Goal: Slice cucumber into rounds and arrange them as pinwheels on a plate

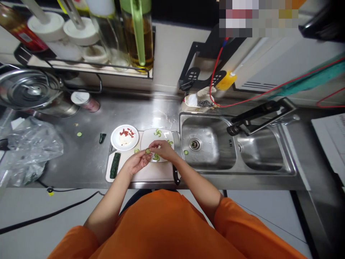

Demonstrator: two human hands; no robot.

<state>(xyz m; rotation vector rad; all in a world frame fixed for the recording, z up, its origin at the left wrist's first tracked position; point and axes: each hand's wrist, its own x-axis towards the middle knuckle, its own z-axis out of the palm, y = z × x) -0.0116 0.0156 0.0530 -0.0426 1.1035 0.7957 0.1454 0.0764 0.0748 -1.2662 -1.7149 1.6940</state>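
Between my two hands is a small cucumber slice [147, 151]. My left hand [138, 162] pinches it from the left, and the fingers of my right hand [162, 149] close on its other side. Just beyond them a white square plate [145, 138] carries several curled cucumber pieces [157, 133]. Left of it, a round white plate [114, 138] holds red bits and something pale. Under my hands lies a white cutting board [142, 175], with a length of dark green cucumber [115, 165] on its left side. A knife [176, 175] with a black handle rests at the board's right end.
A double steel sink [210, 162] with a black faucet [250, 118] is on the right. Cucumber scraps [102, 138] lie on the steel counter [88, 154]. Farther left are a plastic bag [35, 147], a lidded pot [32, 90] and a small tub [86, 101]. Bottles [138, 39] stand on a rack.
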